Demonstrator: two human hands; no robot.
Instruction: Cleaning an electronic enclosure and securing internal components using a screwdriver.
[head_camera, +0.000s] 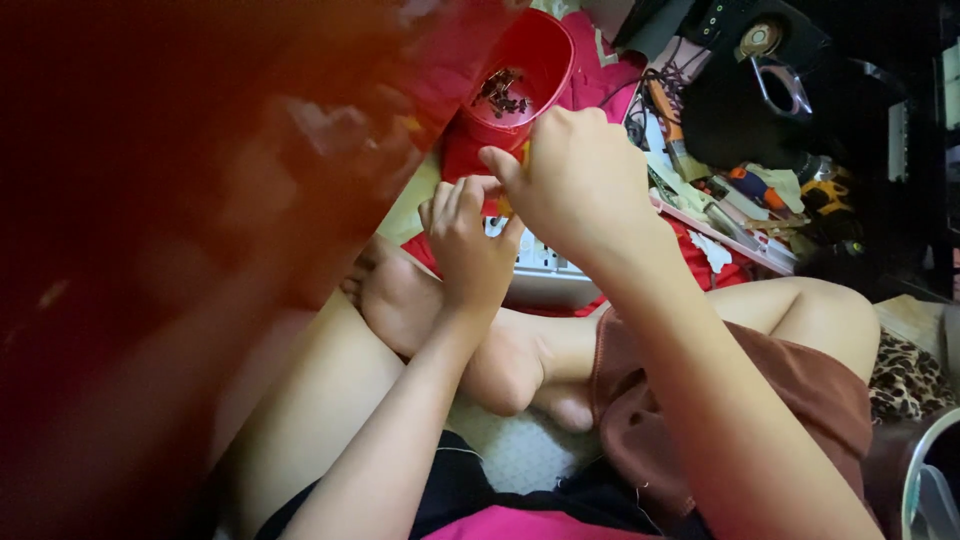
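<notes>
The left hand (470, 250) and the right hand (575, 185) met just in front of a white plastic box (545, 270) with small square openings. The fingers of both hands were curled close together, but I cannot tell if they held something. Just beyond them stood a round, glossy red bowl (530, 60) with small dark pieces inside. To the right lay crowded tools (770, 190), leaving little free room.
</notes>
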